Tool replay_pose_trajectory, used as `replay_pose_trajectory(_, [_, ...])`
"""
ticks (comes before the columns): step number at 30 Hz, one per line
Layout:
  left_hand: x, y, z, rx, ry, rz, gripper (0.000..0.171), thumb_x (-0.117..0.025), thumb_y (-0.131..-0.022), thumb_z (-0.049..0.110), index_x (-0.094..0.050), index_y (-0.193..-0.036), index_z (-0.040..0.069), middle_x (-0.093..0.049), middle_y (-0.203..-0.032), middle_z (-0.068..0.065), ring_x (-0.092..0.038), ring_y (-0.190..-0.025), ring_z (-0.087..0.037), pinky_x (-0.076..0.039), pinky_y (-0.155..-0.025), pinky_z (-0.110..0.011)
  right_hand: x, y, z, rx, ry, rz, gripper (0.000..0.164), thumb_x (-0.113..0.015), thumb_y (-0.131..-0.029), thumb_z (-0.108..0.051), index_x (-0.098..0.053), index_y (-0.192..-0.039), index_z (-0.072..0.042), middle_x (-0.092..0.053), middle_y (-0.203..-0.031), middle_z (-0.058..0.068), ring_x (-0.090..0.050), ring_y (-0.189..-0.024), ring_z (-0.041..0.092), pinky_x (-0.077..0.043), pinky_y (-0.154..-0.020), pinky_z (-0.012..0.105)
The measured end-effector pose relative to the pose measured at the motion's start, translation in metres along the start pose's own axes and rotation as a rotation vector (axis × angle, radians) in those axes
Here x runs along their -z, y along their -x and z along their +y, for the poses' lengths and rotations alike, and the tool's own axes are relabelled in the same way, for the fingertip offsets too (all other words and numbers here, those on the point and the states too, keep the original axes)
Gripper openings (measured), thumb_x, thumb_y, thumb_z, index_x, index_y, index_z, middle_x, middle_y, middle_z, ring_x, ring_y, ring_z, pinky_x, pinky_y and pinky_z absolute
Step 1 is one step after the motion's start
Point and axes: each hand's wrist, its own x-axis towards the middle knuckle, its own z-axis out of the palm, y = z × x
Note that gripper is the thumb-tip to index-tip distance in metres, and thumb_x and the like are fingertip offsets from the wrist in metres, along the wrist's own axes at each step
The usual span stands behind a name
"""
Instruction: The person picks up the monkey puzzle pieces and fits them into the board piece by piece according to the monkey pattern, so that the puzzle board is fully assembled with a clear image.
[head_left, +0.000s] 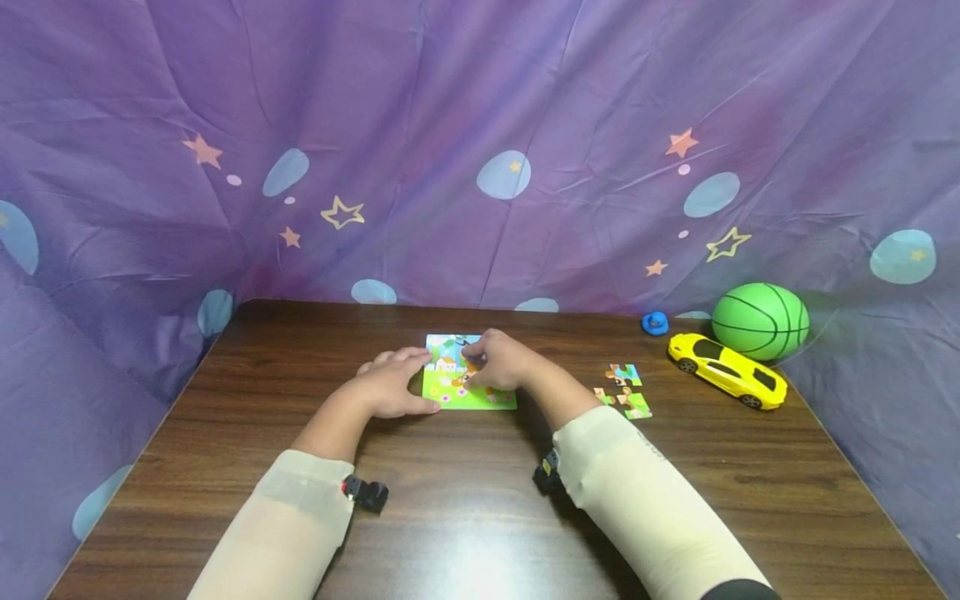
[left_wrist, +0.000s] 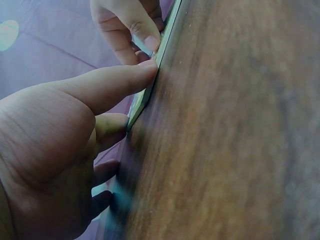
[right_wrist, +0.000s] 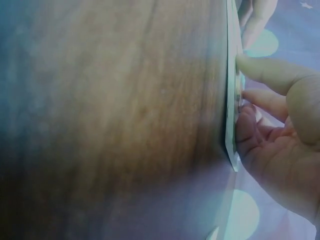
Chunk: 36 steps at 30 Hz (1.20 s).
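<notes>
A small picture puzzle board [head_left: 480,405], printed with a bright garden scene, lies flat at the middle of the table. My left hand [head_left: 390,385] spans its left side, thumb at the near corner and index finger farther up the edge. In the left wrist view the left thumb [left_wrist: 120,82] is nearly straight against the board's edge. Over the board's right half, my right hand [head_left: 502,360] pinches a puzzle piece [head_left: 472,365] between thumb and index finger, down at the surface. The right hand [right_wrist: 280,135] covers much of that piece.
Several loose puzzle pieces [head_left: 624,375] lie right of the board, beside the right forearm. Farther right stand a yellow toy car [head_left: 726,370], a green ball [head_left: 761,322] and a small blue object [head_left: 655,323]. A purple patterned cloth [head_left: 420,233] hangs behind the wooden table [head_left: 420,492].
</notes>
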Motion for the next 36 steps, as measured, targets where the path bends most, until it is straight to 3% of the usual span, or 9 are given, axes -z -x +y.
replay_pose_trajectory(8, [-0.001, -0.001, 0.000, 0.003, -0.010, -0.002, 0.097, -0.075, -0.091, 0.061, -0.034, -0.169, 0.021, -0.026, -0.179, -0.003, -0.026, -0.163, -0.041, -0.026, -0.127, -0.071, -0.001, -0.002, 0.005, 0.027, 0.001, 0.000, 0.068, -0.089, -0.087, -0.028, -0.065, -0.148, -0.011, -0.064, -0.127, 0.012, -0.061, -0.115, 0.024, -0.055, -0.109, 0.043])
replay_pose_trajectory(13, [0.000, 0.000, 0.000, 0.002, -0.014, -0.002, 0.097, -0.076, -0.091, 0.060, -0.034, -0.169, 0.020, -0.026, -0.179, -0.003, -0.026, -0.163, -0.040, -0.026, -0.127, -0.071, 0.008, 0.003, 0.013, 0.092, -0.069, 0.076, 0.064, -0.088, -0.088, -0.027, -0.067, -0.145, -0.006, -0.071, -0.119, 0.010, -0.065, -0.105, 0.021, -0.058, -0.096, 0.037])
replay_pose_trajectory(16, [0.000, 0.000, 0.001, 0.004, -0.012, -0.001, 0.097, -0.076, -0.090, 0.060, -0.035, -0.169, 0.020, -0.026, -0.179, -0.003, -0.026, -0.163, -0.040, -0.026, -0.127, -0.071, 0.019, 0.014, 0.021, 0.107, -0.116, 0.134, 0.062, -0.084, -0.091, -0.025, -0.066, -0.146, -0.004, -0.071, -0.123, 0.014, -0.066, -0.107, 0.025, -0.058, -0.096, 0.040])
replay_pose_trajectory(21, [-0.001, 0.000, 0.000, 0.008, -0.009, 0.001, 0.098, -0.076, -0.090, 0.060, -0.035, -0.169, 0.021, -0.026, -0.180, -0.002, -0.025, -0.164, -0.039, -0.025, -0.128, -0.070, 0.039, 0.039, 0.041, 0.060, -0.219, 0.206, 0.057, -0.079, -0.096, -0.027, -0.064, -0.147, -0.007, -0.072, -0.135, 0.019, -0.069, -0.124, 0.033, -0.057, -0.107, 0.049])
replay_pose_trajectory(26, [-0.001, 0.000, 0.000, 0.009, -0.009, 0.000, 0.098, -0.076, -0.090, 0.060, -0.034, -0.169, 0.021, -0.025, -0.180, -0.003, -0.025, -0.164, -0.040, -0.026, -0.128, -0.070, 0.056, 0.068, 0.071, -0.015, -0.216, 0.271, 0.055, -0.076, -0.099, -0.036, -0.065, -0.147, -0.011, -0.073, -0.137, 0.017, -0.069, -0.126, 0.034, -0.054, -0.112, 0.054])
replay_pose_trajectory(33, [0.000, 0.000, 0.001, 0.003, -0.014, 0.003, 0.098, -0.076, -0.090, 0.060, -0.035, -0.169, 0.020, -0.026, -0.179, -0.004, -0.026, -0.163, -0.041, -0.026, -0.127, -0.071, 0.071, 0.100, 0.112, -0.167, -0.287, 0.319, 0.058, -0.073, -0.102, -0.042, -0.060, -0.152, -0.015, -0.068, -0.142, 0.017, -0.067, -0.127, 0.036, -0.062, -0.094, 0.044])
replay_pose_trajectory(36, [0.000, -0.001, 0.000, 0.003, -0.011, 0.002, 0.098, -0.076, -0.090, 0.060, -0.034, -0.169, 0.020, -0.026, -0.179, -0.004, -0.025, -0.163, -0.041, -0.026, -0.128, -0.071, 0.072, 0.110, 0.125, -0.213, -0.327, 0.328, 0.061, -0.072, -0.103, -0.041, -0.056, -0.155, -0.014, -0.065, -0.144, 0.019, -0.065, -0.128, 0.038, -0.062, -0.095, 0.046])
